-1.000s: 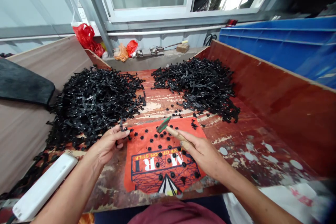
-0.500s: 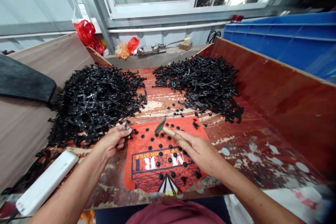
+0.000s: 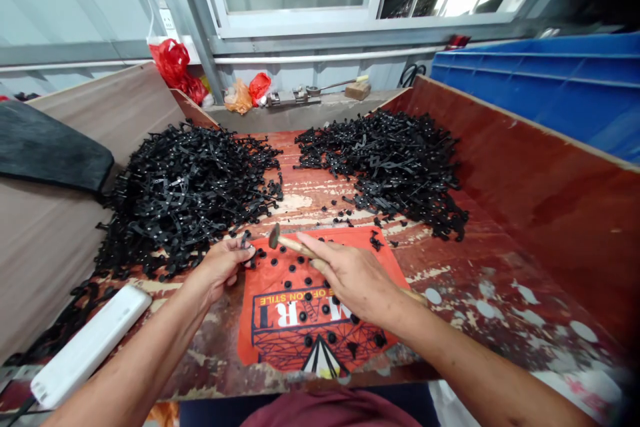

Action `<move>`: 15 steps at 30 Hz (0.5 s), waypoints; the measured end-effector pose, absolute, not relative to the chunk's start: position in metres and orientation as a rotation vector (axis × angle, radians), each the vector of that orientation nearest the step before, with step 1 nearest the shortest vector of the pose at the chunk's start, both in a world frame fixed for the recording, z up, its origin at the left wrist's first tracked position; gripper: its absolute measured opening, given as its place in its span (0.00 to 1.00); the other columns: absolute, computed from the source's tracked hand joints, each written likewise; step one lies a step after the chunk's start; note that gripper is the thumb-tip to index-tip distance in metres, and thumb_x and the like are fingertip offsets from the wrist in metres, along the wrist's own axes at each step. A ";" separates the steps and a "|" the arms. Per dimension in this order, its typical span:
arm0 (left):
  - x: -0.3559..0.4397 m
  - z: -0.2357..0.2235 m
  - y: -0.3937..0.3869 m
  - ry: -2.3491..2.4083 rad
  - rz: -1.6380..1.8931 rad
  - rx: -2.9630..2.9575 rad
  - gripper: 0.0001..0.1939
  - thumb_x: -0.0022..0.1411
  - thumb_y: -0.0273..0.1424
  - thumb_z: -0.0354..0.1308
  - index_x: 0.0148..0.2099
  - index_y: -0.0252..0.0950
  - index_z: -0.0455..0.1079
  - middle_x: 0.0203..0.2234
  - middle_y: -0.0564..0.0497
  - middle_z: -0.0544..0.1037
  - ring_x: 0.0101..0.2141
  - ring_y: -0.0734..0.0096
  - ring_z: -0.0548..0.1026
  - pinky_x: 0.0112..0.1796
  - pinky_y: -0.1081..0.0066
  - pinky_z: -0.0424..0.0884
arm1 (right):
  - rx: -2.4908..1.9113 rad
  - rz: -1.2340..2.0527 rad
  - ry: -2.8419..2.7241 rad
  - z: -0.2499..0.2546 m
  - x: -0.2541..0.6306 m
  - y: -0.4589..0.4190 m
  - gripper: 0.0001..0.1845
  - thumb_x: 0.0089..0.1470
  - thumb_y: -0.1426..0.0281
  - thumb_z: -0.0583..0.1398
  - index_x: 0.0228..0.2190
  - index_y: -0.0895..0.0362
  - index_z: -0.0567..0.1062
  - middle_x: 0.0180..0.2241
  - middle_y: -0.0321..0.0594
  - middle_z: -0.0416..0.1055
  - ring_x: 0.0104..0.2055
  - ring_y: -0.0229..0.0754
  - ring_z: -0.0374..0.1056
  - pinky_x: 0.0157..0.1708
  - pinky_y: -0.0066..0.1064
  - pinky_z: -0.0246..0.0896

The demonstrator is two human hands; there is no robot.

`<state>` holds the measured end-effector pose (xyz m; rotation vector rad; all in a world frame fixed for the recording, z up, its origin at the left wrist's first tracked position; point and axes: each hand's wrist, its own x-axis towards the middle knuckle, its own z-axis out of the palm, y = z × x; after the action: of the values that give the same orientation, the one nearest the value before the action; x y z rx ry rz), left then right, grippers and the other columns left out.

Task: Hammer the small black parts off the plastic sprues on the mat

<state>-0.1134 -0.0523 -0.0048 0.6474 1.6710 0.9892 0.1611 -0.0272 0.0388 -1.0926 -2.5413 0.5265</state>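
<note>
My right hand [image 3: 357, 280] is wrapped round the wooden handle of a small hammer [image 3: 290, 244]. The hammer's metal head is raised over the upper left part of an orange-red printed sheet [image 3: 250, 340]. My left hand [image 3: 225, 267] pinches a small black plastic part [image 3: 245, 238] at the sheet's left edge. Several round black pieces [image 3: 292, 268] lie spread across the sheet, some hidden under my right hand and forearm. Left of the sheet rises a heap of black strap-like parts [image 3: 190, 187]; a second heap [image 3: 400, 160] lies at the back right.
A white power strip [image 3: 93, 347] lies at the front left. Wooden boards wall the worn red tabletop [image 3: 450, 307] on both sides. A blue crate [image 3: 550, 80] stands beyond the right board. Metal tools [image 3: 295, 97] and plastic bags [image 3: 239, 97] sit on the back ledge.
My right hand has shifted left with the hammer, whose head swung left toward my left hand. The left hand keeps its pinch in nearly the same place. The view has shifted slightly.
</note>
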 end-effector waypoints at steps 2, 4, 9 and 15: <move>-0.113 -0.004 -0.053 1.677 0.990 0.652 0.17 0.41 0.36 0.71 0.30 0.36 0.67 0.14 0.58 0.69 0.10 0.84 0.52 0.12 0.80 0.39 | -1.044 0.507 -2.538 0.040 0.147 -0.026 0.28 0.68 0.69 0.50 0.67 0.42 0.57 0.50 0.38 0.77 0.45 0.45 0.75 0.43 0.36 0.71; -0.113 -0.004 -0.053 1.674 0.989 0.650 0.17 0.41 0.36 0.70 0.30 0.37 0.66 0.13 0.58 0.69 0.10 0.84 0.52 0.12 0.80 0.40 | -1.050 0.496 -2.557 0.038 0.135 -0.026 0.30 0.69 0.70 0.49 0.68 0.44 0.53 0.48 0.40 0.78 0.44 0.44 0.75 0.41 0.35 0.69; -0.114 -0.008 -0.052 1.645 0.983 0.643 0.20 0.39 0.38 0.71 0.32 0.36 0.67 0.14 0.58 0.70 0.09 0.85 0.50 0.12 0.80 0.40 | -1.086 0.448 -2.721 0.029 0.123 -0.023 0.31 0.67 0.69 0.53 0.67 0.42 0.55 0.41 0.39 0.80 0.38 0.44 0.75 0.36 0.32 0.66; -0.114 -0.012 -0.054 1.642 1.007 0.628 0.22 0.39 0.39 0.71 0.33 0.36 0.67 0.14 0.59 0.70 0.09 0.86 0.50 0.11 0.80 0.41 | -1.132 0.335 -2.747 0.027 0.124 -0.020 0.30 0.66 0.69 0.53 0.67 0.44 0.57 0.35 0.41 0.80 0.34 0.47 0.75 0.32 0.33 0.63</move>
<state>-0.1142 -0.0538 -0.0120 0.6281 1.6417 1.0070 0.1240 -0.0195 0.0271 -1.1319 -2.7471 0.3348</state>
